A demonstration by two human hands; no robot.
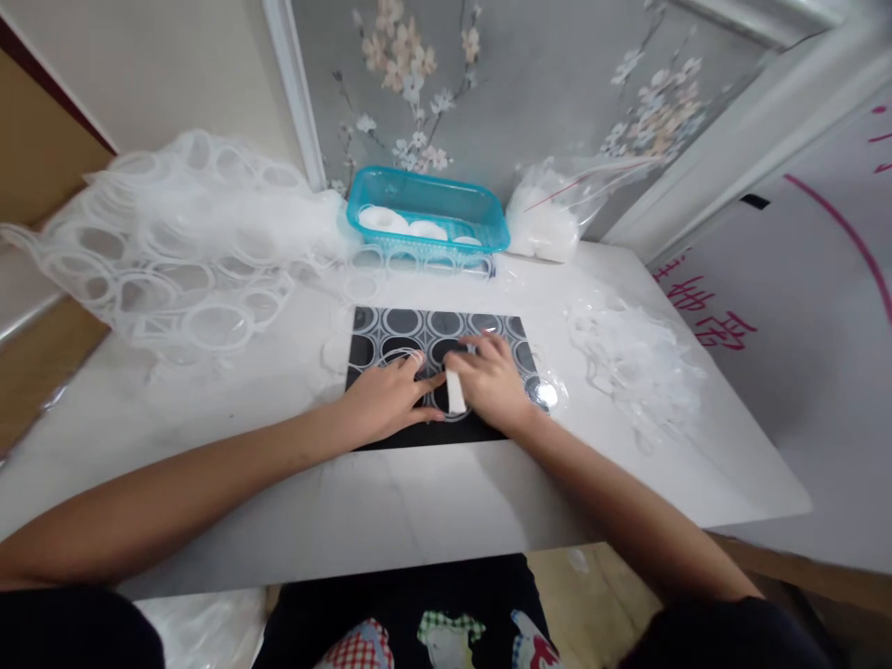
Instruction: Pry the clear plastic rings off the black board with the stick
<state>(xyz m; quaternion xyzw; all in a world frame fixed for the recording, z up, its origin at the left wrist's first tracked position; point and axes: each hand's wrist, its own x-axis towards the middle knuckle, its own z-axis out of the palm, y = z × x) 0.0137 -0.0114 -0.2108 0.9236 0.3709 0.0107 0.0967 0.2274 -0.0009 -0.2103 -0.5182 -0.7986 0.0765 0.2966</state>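
Note:
A black board (418, 433) lies on the white table, covered by a clear sheet with rows of pale rings (402, 321). My left hand (386, 398) rests on the sheet's left half, fingers spread apart, with one fingertip reaching close to a small white strip (455, 392). Over the right half of the board, my right hand (491, 376) has its fingers curled, and the white strip sticks out from under them toward me. What kind of thing the strip is I cannot make out. Some loose rings show near my left fingertips.
Behind the board stands a blue plastic basket (359, 190) with white round pieces (383, 220) inside. A heap of ring-cut plastic sheets (209, 251) fills the left. Clear plastic scraps (634, 358) lie right, and a clear bag (547, 218) stands by the basket.

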